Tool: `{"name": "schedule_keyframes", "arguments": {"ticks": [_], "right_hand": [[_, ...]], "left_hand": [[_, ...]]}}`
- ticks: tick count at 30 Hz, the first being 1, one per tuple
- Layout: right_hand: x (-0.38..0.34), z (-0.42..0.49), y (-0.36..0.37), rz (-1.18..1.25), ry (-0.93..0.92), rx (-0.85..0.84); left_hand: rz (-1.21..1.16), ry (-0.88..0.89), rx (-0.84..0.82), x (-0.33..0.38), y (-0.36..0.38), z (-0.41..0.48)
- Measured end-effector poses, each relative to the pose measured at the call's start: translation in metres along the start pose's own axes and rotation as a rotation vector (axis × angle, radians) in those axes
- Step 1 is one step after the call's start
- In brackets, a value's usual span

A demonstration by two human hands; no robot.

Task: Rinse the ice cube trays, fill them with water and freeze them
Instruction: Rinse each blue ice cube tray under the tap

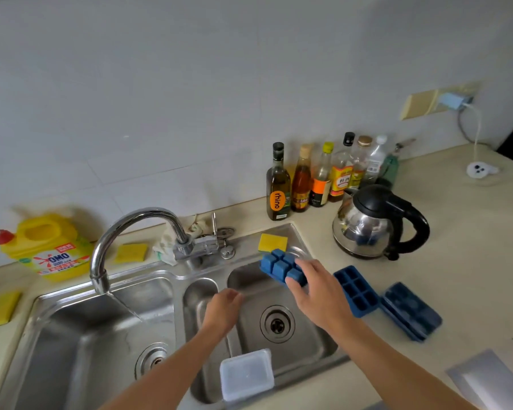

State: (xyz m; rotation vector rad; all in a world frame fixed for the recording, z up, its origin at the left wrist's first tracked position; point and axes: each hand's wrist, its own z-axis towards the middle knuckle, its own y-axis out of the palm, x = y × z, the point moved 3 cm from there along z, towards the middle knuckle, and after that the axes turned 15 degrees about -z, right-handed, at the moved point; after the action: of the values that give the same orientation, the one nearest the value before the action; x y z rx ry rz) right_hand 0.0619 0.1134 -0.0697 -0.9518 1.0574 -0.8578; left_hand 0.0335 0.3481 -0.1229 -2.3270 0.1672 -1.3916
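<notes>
A steel double sink is set into the beige counter, and its faucet runs a thin stream into the left basin. A kettle stands near the sink's right rear corner, with bottles lined against the wall behind it. On the counter along the sink's right edge lies an upright blue tray, and just beside it two stacked blue pieces (trays or lids, I cannot tell). The right hand grips an upside-down blue ice cube tray over the right basin's rear edge, fingers closed on its near end. The left hand hovers loosely curled, holding nothing, above the divider. A clear lidded box leans at the basin's front edge.
</notes>
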Motion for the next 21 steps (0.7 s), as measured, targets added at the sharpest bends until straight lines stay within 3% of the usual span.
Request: {"name": "schedule_keyframes", "arguments": {"ticks": [2, 4, 9, 12, 14, 17, 19, 21], "right_hand": [[0.011, -0.013, 0.007, -0.063, -0.015, -0.185], [0.019, -0.016, 0.000, -0.048, -0.016, -0.221], [0.005, 0.023, -0.063, 0.241, -0.121, 0.227], [0.007, 0.031, -0.063, 0.292, -0.196, 0.317], [0.021, 0.015, -0.026, 0.181, -0.156, 0.145], [0.048, -0.029, 0.035, -0.096, -0.083, -0.329], [0.051, -0.033, 0.041, -0.072, -0.049, -0.357], [0.037, -0.012, 0.025, 0.019, -0.061, -0.186]], "left_hand": [[0.016, 0.026, 0.009, 0.006, 0.010, -0.006], [0.042, 0.041, 0.019, 0.009, 0.018, -0.009], [0.115, 0.053, 0.041, 0.016, 0.028, -0.011], [0.105, 0.061, 0.068, 0.020, 0.031, -0.006], [0.123, 0.069, 0.076, 0.019, 0.031, -0.002], [0.115, 0.087, 0.060, 0.012, 0.028, 0.005], [0.106, 0.084, 0.056, 0.006, 0.025, 0.013], [0.101, 0.053, 0.052, 0.000, 0.024, 0.021]]}}
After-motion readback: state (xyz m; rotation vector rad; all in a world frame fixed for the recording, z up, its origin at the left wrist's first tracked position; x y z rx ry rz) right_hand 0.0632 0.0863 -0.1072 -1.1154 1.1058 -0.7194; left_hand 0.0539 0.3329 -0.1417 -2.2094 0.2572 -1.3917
